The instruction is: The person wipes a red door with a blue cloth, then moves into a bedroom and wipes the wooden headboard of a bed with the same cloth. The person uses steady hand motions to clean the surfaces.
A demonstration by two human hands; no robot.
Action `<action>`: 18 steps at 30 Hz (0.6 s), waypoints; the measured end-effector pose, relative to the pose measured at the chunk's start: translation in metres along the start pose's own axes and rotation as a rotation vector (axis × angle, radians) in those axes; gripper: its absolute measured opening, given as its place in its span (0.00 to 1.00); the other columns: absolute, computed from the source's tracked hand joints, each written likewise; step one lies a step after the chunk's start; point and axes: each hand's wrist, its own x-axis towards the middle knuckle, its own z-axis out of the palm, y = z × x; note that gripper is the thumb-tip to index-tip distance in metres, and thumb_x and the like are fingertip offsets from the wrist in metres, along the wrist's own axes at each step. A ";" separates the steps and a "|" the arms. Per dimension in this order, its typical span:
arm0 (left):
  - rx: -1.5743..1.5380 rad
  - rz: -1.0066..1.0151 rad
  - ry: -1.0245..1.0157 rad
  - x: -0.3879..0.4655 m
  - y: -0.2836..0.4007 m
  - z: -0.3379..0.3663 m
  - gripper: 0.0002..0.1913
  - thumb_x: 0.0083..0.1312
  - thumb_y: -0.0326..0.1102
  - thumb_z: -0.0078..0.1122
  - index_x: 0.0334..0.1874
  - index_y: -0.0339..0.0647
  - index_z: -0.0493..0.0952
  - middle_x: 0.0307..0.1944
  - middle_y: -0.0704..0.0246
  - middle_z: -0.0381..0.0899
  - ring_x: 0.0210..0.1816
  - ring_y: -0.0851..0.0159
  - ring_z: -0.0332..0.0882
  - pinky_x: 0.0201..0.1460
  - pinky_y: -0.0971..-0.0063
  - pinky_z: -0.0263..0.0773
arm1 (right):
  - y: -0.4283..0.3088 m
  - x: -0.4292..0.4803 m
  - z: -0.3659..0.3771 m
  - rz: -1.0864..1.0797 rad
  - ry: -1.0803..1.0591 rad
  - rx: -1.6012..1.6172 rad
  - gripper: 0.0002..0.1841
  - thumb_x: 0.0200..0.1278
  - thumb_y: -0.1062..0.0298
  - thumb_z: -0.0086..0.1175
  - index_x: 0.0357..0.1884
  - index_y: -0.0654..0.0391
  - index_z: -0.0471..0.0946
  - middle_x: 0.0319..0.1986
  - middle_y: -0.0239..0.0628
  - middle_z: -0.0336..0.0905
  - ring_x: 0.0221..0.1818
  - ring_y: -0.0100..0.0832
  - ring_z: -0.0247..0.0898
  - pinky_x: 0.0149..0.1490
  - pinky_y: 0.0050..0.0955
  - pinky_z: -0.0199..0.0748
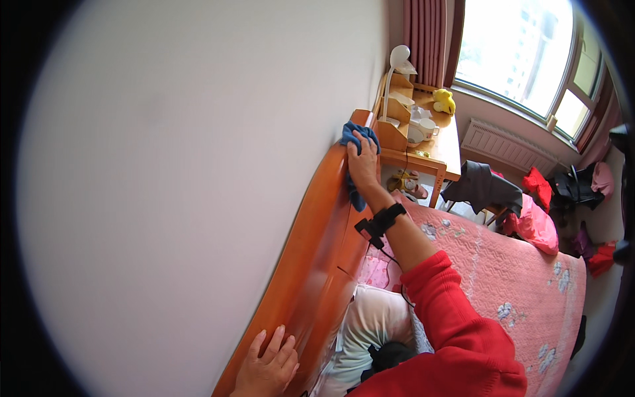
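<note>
A blue cloth (pixel 356 131) is bunched under my right hand (pixel 363 161), which presses it onto the far end of the wooden headboard (pixel 310 233). Part of the cloth hangs down the headboard's face, below my fingers. My right arm reaches across the bed in a red sleeve, with a black strap and a small device (pixel 379 223) on the wrist. At the bottom of the view, my left hand (pixel 270 362) rests on the headboard's near part. Its fingers are spread a little and hold nothing.
A pink quilted bedspread (pixel 496 278) covers the bed beside my legs. Past the headboard stands a wooden desk (pixel 449 154) with a white lamp (pixel 398 55), a white mug (pixel 427 129) and a yellow plush toy (pixel 444 101). A plain wall (pixel 173 173) runs along the left.
</note>
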 end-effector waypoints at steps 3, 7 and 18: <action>-0.013 -0.009 -0.020 0.000 -0.001 -0.002 0.14 0.63 0.39 0.62 0.46 0.38 0.81 0.61 0.63 0.75 0.73 0.54 0.60 0.74 0.50 0.55 | 0.016 0.032 0.003 0.109 -0.060 -0.032 0.24 0.67 0.55 0.54 0.64 0.46 0.74 0.68 0.51 0.61 0.70 0.53 0.56 0.72 0.43 0.55; -0.020 -0.020 -0.048 0.000 -0.001 -0.003 0.14 0.64 0.39 0.60 0.47 0.38 0.81 0.62 0.63 0.75 0.72 0.54 0.62 0.74 0.50 0.57 | 0.035 0.067 0.011 0.043 -0.079 -0.192 0.22 0.63 0.56 0.57 0.60 0.43 0.79 0.70 0.50 0.60 0.70 0.52 0.56 0.73 0.44 0.56; -0.037 -0.024 -0.074 0.003 -0.005 -0.004 0.13 0.66 0.38 0.58 0.48 0.39 0.81 0.63 0.63 0.74 0.72 0.56 0.63 0.73 0.51 0.58 | 0.118 0.131 0.034 0.022 0.057 -0.004 0.24 0.70 0.52 0.50 0.66 0.45 0.72 0.66 0.53 0.64 0.69 0.52 0.57 0.72 0.44 0.56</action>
